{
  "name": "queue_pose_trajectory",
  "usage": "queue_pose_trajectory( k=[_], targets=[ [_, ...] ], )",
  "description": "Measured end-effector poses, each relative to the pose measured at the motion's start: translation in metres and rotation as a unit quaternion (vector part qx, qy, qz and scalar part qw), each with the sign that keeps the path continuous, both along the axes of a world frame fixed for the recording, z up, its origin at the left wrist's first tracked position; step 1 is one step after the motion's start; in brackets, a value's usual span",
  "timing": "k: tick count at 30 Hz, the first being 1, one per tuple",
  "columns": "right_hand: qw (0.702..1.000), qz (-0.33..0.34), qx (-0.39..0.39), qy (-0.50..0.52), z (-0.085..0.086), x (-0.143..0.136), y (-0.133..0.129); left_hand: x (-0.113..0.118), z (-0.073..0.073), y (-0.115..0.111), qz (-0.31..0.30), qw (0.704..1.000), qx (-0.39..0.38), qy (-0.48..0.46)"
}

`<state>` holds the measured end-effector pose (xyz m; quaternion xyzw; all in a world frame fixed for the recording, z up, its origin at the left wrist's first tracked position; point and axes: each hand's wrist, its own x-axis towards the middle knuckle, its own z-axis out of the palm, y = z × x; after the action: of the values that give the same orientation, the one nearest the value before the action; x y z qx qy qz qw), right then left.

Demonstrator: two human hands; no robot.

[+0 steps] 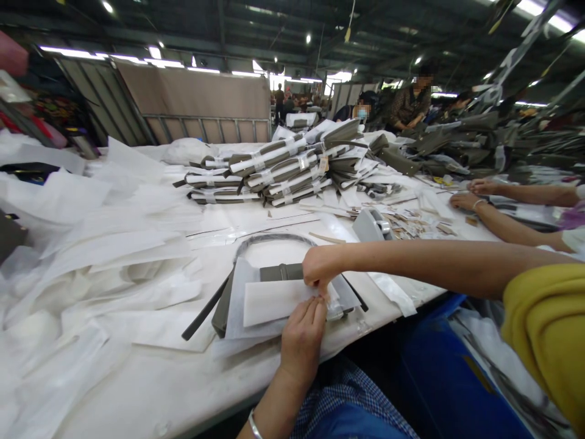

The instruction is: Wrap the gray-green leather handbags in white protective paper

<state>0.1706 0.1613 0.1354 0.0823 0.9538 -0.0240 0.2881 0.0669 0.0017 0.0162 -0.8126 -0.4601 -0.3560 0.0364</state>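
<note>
An olive-grey bag [222,314] lies on the table in front of me, with a dark strap sticking out to its left and a thin cord looped behind it. White wrapping sheet [237,299] covers much of it, topped by a folded strip of white foam sheet [274,302]. My left hand [301,335] comes from below, its fingers closed at the right end of the foam strip. Just above, my right hand [322,265] is closed with fingertips pressed down there, almost touching the left; what it pinches is hidden. Shiny clear plastic [337,310] shows beside the fingers.
A grey tape dispenser [368,225] stands beyond my right forearm. Wrapped bags [283,161] are stacked behind; loose white sheets [114,244] cover the left. A co-worker's hands [470,198] rest at the right. Below the table edge sits a blue bin [443,372].
</note>
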Motion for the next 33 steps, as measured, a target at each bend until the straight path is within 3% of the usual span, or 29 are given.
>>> queue_pose_trajectory(
  k=[14, 22, 28, 33],
  targets=[
    [0.986, -0.108, -0.075, 0.101, -0.019, 0.028, 0.017, 0.002, -0.002, -0.004, 0.011, 0.999, 0.025, 0.026],
    [0.942, -0.225, -0.082, 0.235, -0.042, 0.051, 0.03, 0.004, 0.002, -0.006, 0.03, 0.999, 0.024, 0.035],
    [0.877, -0.326, -0.036, 0.352, -0.05, 0.065, 0.009, 0.004, 0.002, -0.008, 0.035, 0.998, 0.037, 0.04],
    [0.885, -0.325, -0.089, 0.321, -0.057, 0.071, -0.005, 0.005, 0.0, -0.008, 0.027, 0.998, 0.052, 0.038]
  ],
)
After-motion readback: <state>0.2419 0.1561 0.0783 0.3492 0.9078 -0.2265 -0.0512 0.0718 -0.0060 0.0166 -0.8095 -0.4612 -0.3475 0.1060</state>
